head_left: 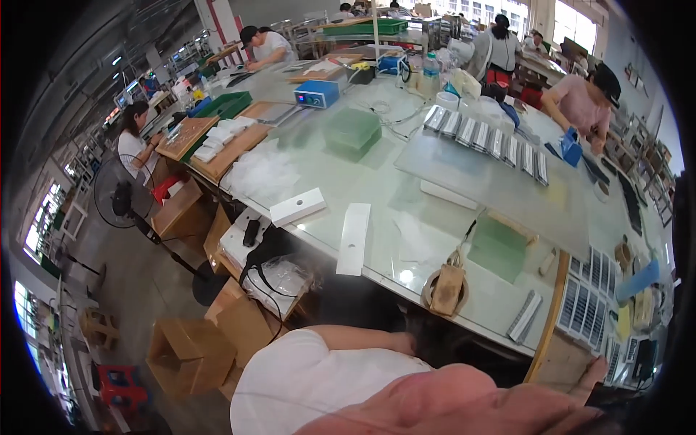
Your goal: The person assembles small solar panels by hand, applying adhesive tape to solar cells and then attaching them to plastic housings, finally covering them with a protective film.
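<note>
I am bent low at the near edge of a long glass-topped table (377, 181). My left forearm (362, 338), bare below a white sleeve, reaches right into the dark space under the table edge, and its hand is hidden there. My right hand (594, 373) shows only partly at the lower right. It rests against the corner of a wooden board (554, 355) that hangs over the table edge, and its grip is unclear. Nearest on the table above are a tape roll with a cardboard tag (446, 288) and a slim silver strip (525, 316).
The table carries a white flat box (297, 206), a white strip (353, 238), green boxes (496, 248), rows of small silver panels (586, 290) and a blue device (317, 93). Left on the floor stand a fan (119, 199) and cardboard boxes (192, 355). Several people work around.
</note>
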A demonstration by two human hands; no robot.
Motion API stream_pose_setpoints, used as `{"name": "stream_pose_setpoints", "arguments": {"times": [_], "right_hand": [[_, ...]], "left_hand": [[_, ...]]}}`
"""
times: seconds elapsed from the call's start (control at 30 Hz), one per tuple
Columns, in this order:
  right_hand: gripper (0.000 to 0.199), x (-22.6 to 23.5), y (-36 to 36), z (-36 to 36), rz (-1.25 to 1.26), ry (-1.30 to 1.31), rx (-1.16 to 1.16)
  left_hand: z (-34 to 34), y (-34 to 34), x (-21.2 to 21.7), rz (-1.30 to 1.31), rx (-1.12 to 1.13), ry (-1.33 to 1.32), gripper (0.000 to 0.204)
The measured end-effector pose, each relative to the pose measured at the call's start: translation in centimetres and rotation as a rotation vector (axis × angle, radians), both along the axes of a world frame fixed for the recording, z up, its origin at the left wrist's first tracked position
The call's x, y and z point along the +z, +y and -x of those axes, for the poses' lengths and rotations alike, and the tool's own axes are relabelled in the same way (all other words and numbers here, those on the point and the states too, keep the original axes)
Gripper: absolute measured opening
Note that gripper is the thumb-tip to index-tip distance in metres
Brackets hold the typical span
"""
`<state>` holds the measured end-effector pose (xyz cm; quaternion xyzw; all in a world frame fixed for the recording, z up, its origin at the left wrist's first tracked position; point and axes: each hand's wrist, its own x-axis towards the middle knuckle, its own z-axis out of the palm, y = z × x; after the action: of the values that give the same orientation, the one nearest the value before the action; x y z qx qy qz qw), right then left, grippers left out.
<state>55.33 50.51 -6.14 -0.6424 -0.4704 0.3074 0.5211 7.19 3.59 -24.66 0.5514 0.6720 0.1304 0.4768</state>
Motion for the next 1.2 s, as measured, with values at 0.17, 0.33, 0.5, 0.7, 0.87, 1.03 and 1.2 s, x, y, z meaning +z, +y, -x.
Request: {"name": "stream_pose_setpoints", "arguments": {"times": [0.17,0.33,0.5,0.7,0.87,1.03,1.2], "right_hand": [[0.025,3.1,-1.4,2.8,-0.007,-0.191,0.207],[0.024,0.8,-1.4,0.7,-0.057,-0.470,0.195],[0.023,-1.7,2.6,-0.1,0.050,-0.164,0.171],[0.023,-0.8,2.5,-4.1,0.049,-0.158,0.214],[0.015,-1.0,2.4,-1.9,0.152,0.001,0.154],[0.015,-3.2,5.9,-1.3,0.177,0.011,0.165],[0.014,-1.9,3.7,-3.6,0.161,0.066,0.098]], "left_hand": [[0.8,-0.6,1.1,-0.026,0.076,-0.119,0.030],[1.4,-0.3,4.3,0.045,0.059,-0.073,0.028],[1.5,-0.8,5.1,0.040,0.015,-0.110,0.031],[1.2,-0.4,4.4,-0.030,0.020,-0.105,0.028],[0.5,-0.3,2.3,-0.079,-0.005,-0.051,0.025],[0.9,-1.1,2.6,-0.111,0.041,-0.056,0.029],[0.6,-0.3,3.1,-0.120,-0.013,-0.027,0.025]]}}
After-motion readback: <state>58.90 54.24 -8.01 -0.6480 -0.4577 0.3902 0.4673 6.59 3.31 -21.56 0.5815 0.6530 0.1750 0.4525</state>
